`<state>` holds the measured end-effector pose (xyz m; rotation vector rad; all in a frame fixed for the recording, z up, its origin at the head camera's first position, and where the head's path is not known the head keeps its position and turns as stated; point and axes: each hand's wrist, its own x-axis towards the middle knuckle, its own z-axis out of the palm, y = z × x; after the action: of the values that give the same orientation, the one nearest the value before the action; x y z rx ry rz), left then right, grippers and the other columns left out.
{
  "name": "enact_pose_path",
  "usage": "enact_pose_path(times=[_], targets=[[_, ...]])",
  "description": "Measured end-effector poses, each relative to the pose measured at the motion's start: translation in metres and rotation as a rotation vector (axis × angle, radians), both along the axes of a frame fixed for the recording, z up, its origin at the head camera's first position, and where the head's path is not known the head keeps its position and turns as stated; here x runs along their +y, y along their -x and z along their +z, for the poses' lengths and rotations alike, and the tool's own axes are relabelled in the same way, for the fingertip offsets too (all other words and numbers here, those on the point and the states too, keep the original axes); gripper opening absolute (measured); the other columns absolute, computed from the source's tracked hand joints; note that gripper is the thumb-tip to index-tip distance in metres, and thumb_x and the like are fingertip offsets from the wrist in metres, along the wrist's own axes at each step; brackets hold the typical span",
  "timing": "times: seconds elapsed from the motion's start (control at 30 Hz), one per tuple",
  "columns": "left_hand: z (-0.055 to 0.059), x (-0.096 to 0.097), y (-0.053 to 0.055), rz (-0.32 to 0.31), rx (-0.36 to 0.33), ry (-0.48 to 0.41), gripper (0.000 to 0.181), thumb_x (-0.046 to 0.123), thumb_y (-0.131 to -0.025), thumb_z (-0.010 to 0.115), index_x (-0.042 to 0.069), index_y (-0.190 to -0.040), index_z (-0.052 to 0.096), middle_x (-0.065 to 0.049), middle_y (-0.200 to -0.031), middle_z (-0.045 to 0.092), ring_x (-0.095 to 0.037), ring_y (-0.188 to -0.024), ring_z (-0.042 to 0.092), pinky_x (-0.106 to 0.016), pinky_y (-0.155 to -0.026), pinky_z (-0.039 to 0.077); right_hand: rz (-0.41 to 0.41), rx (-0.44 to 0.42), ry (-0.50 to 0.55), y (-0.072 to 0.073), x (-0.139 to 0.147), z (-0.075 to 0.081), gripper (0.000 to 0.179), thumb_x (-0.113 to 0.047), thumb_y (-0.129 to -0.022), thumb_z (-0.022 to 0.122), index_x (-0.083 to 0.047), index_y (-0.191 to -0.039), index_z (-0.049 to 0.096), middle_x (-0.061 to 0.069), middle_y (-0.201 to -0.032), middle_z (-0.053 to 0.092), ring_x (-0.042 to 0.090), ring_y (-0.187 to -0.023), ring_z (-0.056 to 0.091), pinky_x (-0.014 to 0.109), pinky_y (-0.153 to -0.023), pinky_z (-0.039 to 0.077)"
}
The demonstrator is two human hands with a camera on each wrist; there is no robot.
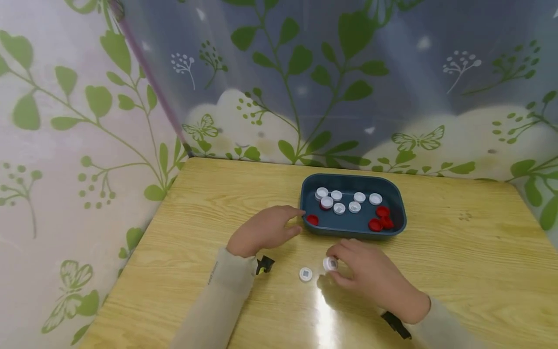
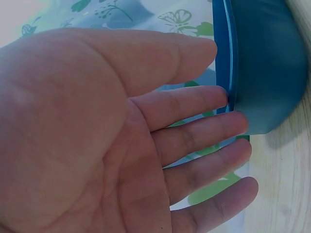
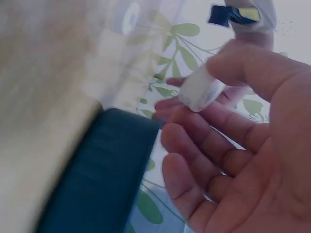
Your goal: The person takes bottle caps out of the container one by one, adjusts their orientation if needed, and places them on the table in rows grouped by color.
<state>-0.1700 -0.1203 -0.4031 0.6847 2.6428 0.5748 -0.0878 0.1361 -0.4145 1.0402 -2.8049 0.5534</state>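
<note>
My right hand (image 1: 368, 266) pinches a white bottle cap (image 1: 330, 263) between thumb and fingers, just in front of the blue tray (image 1: 348, 232). A dark square mark shows on the cap's face. In the right wrist view this white cap (image 3: 201, 90) is tilted and blurred. A second white cap (image 1: 306, 274) with a similar mark lies on the table to the left of the held one. At the tray's left end, my left hand (image 1: 268, 228) reaches out with straight fingers. In the left wrist view its fingertips (image 2: 235, 121) meet or overlap the tray wall (image 2: 272, 73); contact is unclear.
Inside the tray are several white caps (image 1: 375, 199) and several red caps (image 1: 376, 224), one red cap (image 1: 312, 220) by the left corner. The wooden table (image 1: 471, 252) runs back to a leaf-patterned curtain (image 1: 279, 87). Both wrists wear dark straps.
</note>
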Motion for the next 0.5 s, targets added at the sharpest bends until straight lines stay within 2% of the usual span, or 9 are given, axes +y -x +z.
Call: enact_pose_path(times=[0.1,0.3,0.5], targets=[[-0.001,0.000,0.001,0.032,0.005,0.003,0.052,0.037,-0.106,0.058,0.016,-0.153,0.052,-0.002,-0.154,0.053,-0.024,-0.145,0.046,-0.043,-0.116,0.039,-0.015,-0.017,-0.041,-0.004,-0.005,-0.012,0.022,-0.024,-0.086,0.083,-0.016,-0.103,0.071,-0.009,-0.092,0.062,0.010,-0.081,0.058,0.033,-0.073,0.054],[0.003,-0.003,0.000,0.151,0.039,0.000,0.053,0.037,-0.104,0.060,0.014,-0.151,0.053,-0.008,-0.155,0.051,-0.029,-0.145,0.045,-0.047,-0.116,0.038,-0.044,-0.020,-0.096,-0.005,-0.008,-0.026,0.020,-0.025,-0.087,0.082,-0.015,-0.101,0.071,-0.007,-0.092,0.064,0.011,-0.082,0.059,0.034,-0.075,0.055],[0.004,-0.002,0.001,0.182,0.101,-0.021,0.051,0.034,-0.104,0.061,0.012,-0.149,0.053,-0.011,-0.151,0.053,-0.033,-0.139,0.049,-0.050,-0.114,0.040,-0.053,-0.017,-0.094,-0.007,-0.007,-0.033,0.021,-0.027,-0.087,0.083,-0.015,-0.099,0.071,-0.008,-0.092,0.063,0.010,-0.082,0.059,0.032,-0.073,0.054]])
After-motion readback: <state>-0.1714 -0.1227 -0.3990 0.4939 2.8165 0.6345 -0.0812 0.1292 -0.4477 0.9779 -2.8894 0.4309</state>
